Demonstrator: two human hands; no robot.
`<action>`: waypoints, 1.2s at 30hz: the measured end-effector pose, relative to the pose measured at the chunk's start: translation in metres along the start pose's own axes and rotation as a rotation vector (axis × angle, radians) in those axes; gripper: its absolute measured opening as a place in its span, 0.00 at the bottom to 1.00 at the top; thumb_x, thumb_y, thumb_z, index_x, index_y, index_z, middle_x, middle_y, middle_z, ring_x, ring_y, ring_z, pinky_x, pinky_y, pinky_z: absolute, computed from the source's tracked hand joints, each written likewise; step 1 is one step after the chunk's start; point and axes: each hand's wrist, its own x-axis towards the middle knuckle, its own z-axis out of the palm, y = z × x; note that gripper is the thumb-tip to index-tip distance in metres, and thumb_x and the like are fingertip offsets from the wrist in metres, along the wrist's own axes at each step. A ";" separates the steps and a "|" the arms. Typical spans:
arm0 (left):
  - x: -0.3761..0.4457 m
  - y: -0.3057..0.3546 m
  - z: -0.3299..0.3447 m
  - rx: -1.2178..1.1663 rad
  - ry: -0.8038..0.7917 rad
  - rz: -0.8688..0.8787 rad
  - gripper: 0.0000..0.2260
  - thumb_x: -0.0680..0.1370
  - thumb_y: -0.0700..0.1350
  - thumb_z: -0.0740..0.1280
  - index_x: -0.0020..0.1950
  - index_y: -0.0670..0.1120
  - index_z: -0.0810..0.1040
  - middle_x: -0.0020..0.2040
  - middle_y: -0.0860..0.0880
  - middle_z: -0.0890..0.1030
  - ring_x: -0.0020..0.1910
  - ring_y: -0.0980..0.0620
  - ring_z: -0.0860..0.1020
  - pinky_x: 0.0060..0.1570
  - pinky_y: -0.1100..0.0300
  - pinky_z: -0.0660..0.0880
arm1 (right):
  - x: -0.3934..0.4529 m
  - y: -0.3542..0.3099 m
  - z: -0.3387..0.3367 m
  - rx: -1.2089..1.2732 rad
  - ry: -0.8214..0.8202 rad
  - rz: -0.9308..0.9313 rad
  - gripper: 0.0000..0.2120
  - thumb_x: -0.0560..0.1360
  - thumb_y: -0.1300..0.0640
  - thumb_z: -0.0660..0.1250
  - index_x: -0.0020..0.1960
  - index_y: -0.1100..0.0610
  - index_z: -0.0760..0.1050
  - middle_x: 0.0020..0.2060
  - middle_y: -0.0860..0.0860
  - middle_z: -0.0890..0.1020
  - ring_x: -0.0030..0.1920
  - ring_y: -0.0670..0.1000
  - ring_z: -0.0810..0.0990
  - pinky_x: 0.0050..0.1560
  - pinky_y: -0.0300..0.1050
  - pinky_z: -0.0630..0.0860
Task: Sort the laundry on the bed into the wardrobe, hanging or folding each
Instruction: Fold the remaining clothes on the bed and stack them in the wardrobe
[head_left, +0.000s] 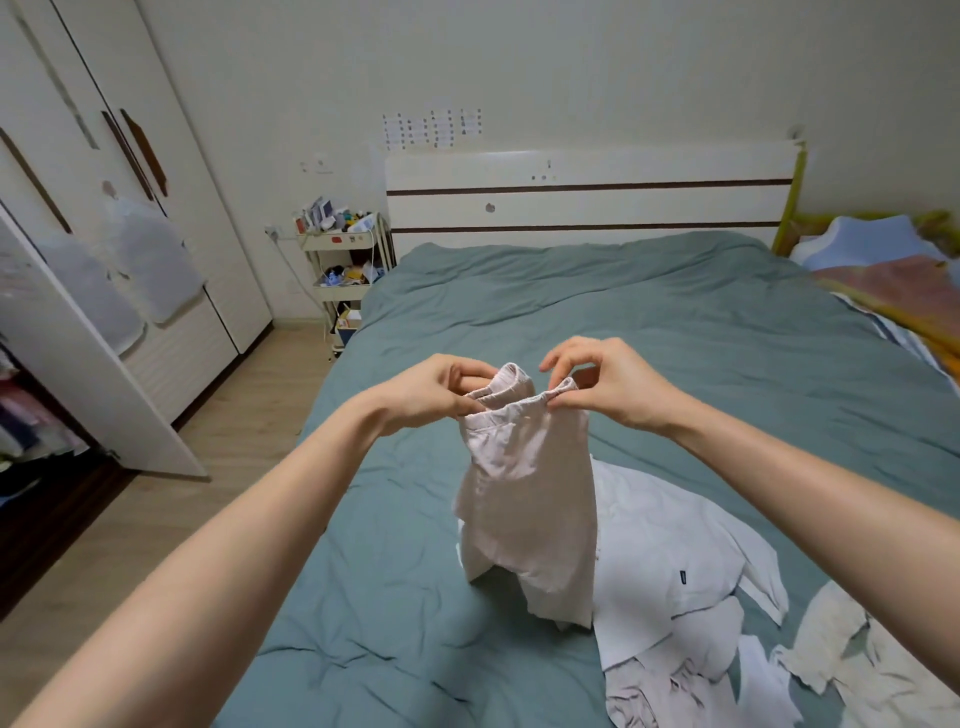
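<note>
Pale pink shorts (524, 493) hang lengthwise over the bed's (649, 312) near edge, waistband pinched between left hand (441, 387) and right hand (605, 382).

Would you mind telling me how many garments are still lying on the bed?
4 at least: a white shirt, a pinkish piece, a small white piece and a cream piece, all near the bed's near-right corner; overlaps may hide more.

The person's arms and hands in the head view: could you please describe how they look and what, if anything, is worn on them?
Both forearms are bare up to the frame's edge: no sleeves show. The left hand and the right hand wear no gloves, and no rings, watch or bracelets are visible. The nails look short and unpainted, so far as can be told.
</note>
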 end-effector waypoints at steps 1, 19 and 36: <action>0.001 0.003 0.000 0.019 -0.026 0.007 0.19 0.77 0.27 0.61 0.67 0.39 0.74 0.60 0.43 0.81 0.56 0.52 0.79 0.59 0.60 0.74 | 0.002 -0.003 0.001 -0.016 -0.015 -0.029 0.09 0.67 0.68 0.76 0.37 0.56 0.80 0.52 0.52 0.78 0.37 0.40 0.78 0.44 0.33 0.74; -0.001 0.003 0.021 0.119 0.128 0.035 0.21 0.72 0.49 0.75 0.60 0.47 0.72 0.49 0.45 0.83 0.44 0.55 0.78 0.51 0.60 0.74 | 0.010 -0.002 -0.009 -0.022 0.060 0.053 0.14 0.64 0.67 0.78 0.40 0.58 0.74 0.33 0.52 0.78 0.31 0.45 0.73 0.34 0.35 0.70; 0.015 0.023 0.019 0.306 0.353 0.150 0.06 0.74 0.30 0.66 0.40 0.38 0.73 0.43 0.45 0.77 0.40 0.47 0.82 0.37 0.52 0.82 | 0.015 -0.008 -0.027 0.046 0.095 0.314 0.08 0.67 0.71 0.74 0.35 0.62 0.77 0.35 0.57 0.80 0.30 0.50 0.76 0.28 0.36 0.75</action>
